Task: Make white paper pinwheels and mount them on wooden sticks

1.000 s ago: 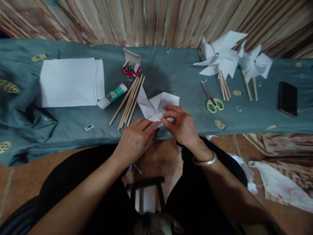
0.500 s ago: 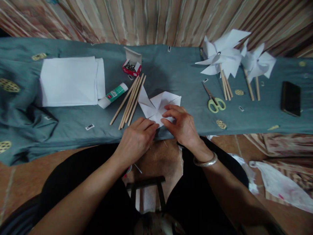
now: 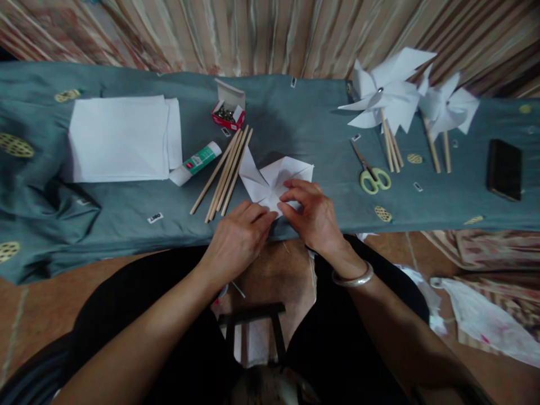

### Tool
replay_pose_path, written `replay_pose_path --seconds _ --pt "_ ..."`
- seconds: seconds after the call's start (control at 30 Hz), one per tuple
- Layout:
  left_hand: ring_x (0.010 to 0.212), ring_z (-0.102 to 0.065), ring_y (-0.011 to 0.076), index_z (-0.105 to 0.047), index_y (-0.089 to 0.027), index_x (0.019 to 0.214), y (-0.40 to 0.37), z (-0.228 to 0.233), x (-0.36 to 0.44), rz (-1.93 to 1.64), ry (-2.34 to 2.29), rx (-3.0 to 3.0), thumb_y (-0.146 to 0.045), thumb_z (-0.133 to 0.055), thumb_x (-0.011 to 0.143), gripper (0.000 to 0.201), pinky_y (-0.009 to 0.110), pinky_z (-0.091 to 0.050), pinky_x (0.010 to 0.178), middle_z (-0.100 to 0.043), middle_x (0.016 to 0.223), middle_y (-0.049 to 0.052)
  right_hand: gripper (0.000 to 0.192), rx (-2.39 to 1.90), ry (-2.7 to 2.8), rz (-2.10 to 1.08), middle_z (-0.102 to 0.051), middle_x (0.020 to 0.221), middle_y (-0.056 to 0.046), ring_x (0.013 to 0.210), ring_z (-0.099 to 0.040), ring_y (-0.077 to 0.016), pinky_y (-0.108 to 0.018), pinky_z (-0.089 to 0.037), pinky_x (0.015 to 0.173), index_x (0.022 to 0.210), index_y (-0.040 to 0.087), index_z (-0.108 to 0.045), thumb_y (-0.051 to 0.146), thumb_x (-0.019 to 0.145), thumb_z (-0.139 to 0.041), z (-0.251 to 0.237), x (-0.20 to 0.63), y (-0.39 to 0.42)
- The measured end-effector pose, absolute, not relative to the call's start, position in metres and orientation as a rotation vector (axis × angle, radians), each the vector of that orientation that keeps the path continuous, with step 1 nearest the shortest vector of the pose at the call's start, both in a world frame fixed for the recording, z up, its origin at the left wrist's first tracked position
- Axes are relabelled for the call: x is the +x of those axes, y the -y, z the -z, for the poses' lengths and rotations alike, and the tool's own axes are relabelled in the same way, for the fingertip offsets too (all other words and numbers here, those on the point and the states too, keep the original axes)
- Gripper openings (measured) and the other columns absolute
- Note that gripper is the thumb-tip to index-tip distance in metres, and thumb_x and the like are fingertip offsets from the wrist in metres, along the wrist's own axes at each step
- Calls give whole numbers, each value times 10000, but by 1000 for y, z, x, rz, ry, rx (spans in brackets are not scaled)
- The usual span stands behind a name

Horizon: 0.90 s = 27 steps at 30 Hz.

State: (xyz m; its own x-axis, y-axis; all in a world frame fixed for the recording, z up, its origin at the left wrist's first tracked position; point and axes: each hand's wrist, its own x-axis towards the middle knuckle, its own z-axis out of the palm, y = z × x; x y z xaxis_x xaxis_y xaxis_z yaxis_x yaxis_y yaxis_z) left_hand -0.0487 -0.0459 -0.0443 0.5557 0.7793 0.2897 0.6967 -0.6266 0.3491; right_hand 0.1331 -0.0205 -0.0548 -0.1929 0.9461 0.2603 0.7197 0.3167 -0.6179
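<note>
One folded paper (image 3: 287, 168): our left hand (image 3: 240, 235) pinches its near edge, our half-curled right hand (image 3: 313, 218), fingertips apart, presumably steadies it.

Across this blue-green cloth (image 3: 314, 115) lie stacked white paper (image 3: 120, 140), a glue stick (image 3: 199, 161), an open red box (image 3: 228, 118), wooden sticks (image 3: 225, 175), a part-folded sheet (image 3: 287, 167), green-handled scissors (image 3: 370, 171), paper pinwheels (image 3: 392, 104) and a dark flat object (image 3: 504, 170).

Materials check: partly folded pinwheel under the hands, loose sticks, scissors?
Partly folded pinwheel: matte white paper, by its thin, crisp creases. 
Loose sticks: probably bare wood; pale tan, dull. 
Scissors: yellow-green handles look like plastic; dark, slim blades likely metal, finish unclear in this dim light.
</note>
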Motion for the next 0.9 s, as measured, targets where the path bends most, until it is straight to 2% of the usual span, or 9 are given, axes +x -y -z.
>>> replay_pose_path --seconds 0.3,0.77,0.9 --pt "835 -588 193 -672 -112 1031 45 46 -48 -614 -1268 2597 -155 -454 967 232 313 -539 727 -651 898 76 153 -1451 2051 -414 -691 1157 -97 1104 -597 -266 -472 -479 982 883 202 -702 205 894 -549 56 130 23" --pt "831 -591 194 -677 -108 1011 45 44 -47 -582 -1276 2598 -130 -459 952 226 317 -534 737 -647 881 74 268 -1386 2228 -205 -638 1220 -109 1098 -555 -264 -449 -514 947 1083 186 -674 175 938 -449 62 129 26" --pt "842 -590 198 -675 -109 1019 44 44 -47 -574 -1274 2587 -123 -470 944 219 316 -533 739 -649 892 75 305 -1411 2239 -244 -600 1265 -68 1155 -539 -273 -464 -493 1001 1133 274 -650 173 927 -450 61 128 27"
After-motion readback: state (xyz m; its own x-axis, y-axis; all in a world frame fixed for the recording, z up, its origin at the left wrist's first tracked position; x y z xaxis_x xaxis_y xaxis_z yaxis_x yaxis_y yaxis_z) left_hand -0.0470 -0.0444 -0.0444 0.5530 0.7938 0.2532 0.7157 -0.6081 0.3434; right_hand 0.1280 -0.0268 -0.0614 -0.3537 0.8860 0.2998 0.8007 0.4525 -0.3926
